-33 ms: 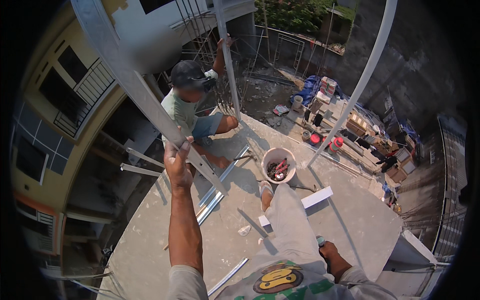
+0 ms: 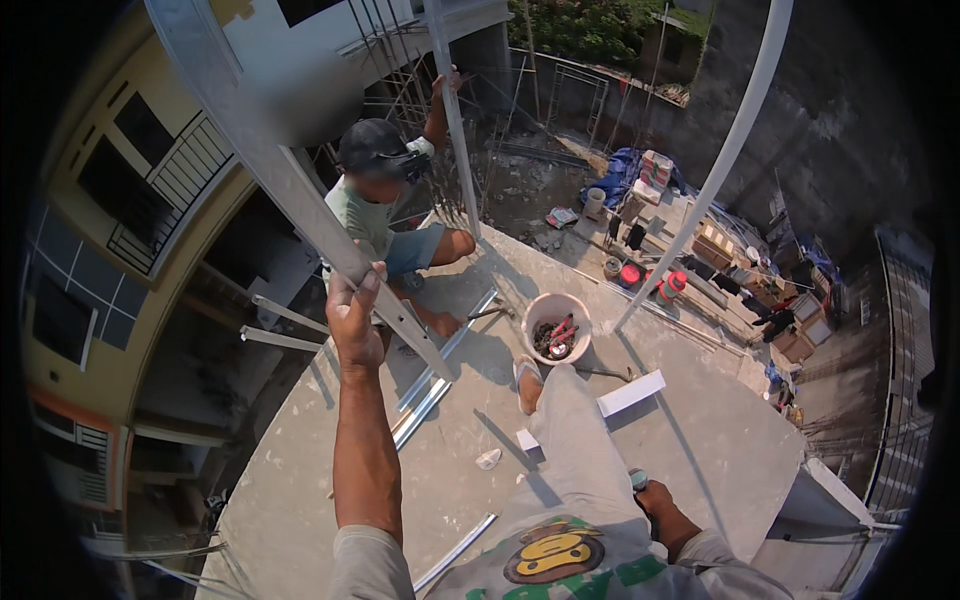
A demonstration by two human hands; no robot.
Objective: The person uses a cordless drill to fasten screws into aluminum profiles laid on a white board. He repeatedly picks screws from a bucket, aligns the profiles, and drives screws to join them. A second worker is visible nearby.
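My left hand (image 2: 354, 325) is wrapped round a long grey metal post (image 2: 300, 200), which leans from the upper left down to the concrete slab. Small holes show near its lower end. Low by my right thigh, my right hand (image 2: 662, 502) is closed round a small greyish-green thing (image 2: 639, 480), mostly hidden and too small to name. A co-worker (image 2: 385, 200) in a dark cap crouches beyond the post, one hand raised on another upright post (image 2: 455, 130). Their other hand (image 2: 437, 322) is low beside shiny metal strips (image 2: 422, 412).
A pale bucket (image 2: 557, 310) of tools and small pieces stands beyond my sandalled foot (image 2: 527, 385). A white board (image 2: 632, 394) lies beside my leg. A pale pole (image 2: 705, 190) rises at right. The slab's edge (image 2: 700, 345) drops toward stacked materials and red containers (image 2: 671, 286).
My left hand and the lower end of the post have shifted very slightly upward in the picture. My right hand and the co-worker look nearly unchanged.
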